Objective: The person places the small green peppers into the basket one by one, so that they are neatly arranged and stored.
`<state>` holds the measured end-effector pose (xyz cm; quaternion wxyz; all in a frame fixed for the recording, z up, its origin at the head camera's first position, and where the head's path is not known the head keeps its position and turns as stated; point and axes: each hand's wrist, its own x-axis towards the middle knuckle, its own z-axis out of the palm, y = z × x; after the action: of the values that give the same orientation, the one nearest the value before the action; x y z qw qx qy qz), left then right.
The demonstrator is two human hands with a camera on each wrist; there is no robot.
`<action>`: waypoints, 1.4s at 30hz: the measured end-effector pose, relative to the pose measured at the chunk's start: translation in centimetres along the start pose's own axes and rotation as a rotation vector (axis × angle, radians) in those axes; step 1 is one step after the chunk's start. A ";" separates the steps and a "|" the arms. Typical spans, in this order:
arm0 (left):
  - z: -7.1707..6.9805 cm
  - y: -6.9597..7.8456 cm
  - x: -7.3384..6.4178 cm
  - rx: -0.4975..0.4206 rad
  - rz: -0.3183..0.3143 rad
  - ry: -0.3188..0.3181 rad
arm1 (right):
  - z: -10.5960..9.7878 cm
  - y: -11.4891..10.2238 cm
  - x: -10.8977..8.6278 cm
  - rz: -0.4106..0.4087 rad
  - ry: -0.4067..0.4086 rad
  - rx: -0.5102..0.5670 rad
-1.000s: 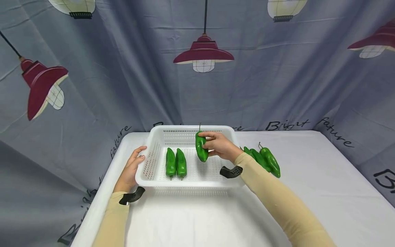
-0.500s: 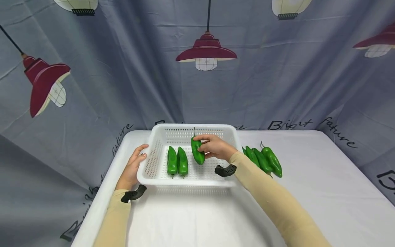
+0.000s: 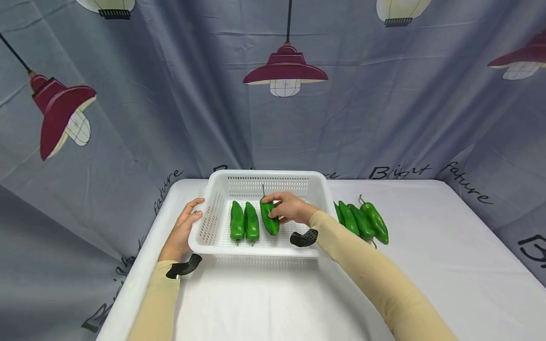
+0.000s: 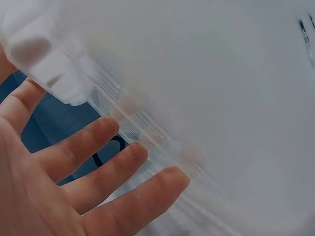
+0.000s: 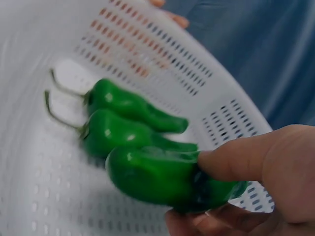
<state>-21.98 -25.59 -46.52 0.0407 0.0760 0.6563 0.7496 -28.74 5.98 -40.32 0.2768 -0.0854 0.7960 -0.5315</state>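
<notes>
- At the left is the left hand (image 3: 179,234); its fingers are wide apart and almost straight, and they touch the left wall of the basket (image 3: 256,251).
- Inside the basket, on its left part, lie the first pepper (image 3: 237,222) and the second pepper (image 3: 251,222), side by side, with stems to the near side.
- To the right of these is the third pepper (image 3: 268,224), its stem to the far side; whether it touches the basket floor, I cannot tell.
- The right hand (image 3: 294,208) holds this one between thumb and fingers, from the right.
- Further right, outside the basket, a pile of peppers (image 3: 361,221) lies on the white table (image 3: 431,251), partly hidden by the right sleeve (image 3: 367,270).
</notes>
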 end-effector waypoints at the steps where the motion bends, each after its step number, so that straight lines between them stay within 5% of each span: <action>1: 0.0 0.0 0.0 0.003 0.002 -0.001 | 0.1 0.1 0.1 0.001 0.000 -0.007; 29: -0.2 -0.2 0.0 -0.029 0.033 -0.020 | 0.5 0.9 0.1 0.067 -0.060 -0.041; 42: -0.1 0.0 0.0 -0.044 0.041 -0.032 | 0.7 0.6 -0.3 0.111 0.019 -0.057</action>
<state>-21.97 -25.69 -46.56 0.0374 0.1002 0.6373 0.7631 -28.02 5.79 -40.92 0.2959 -0.0439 0.8170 -0.4929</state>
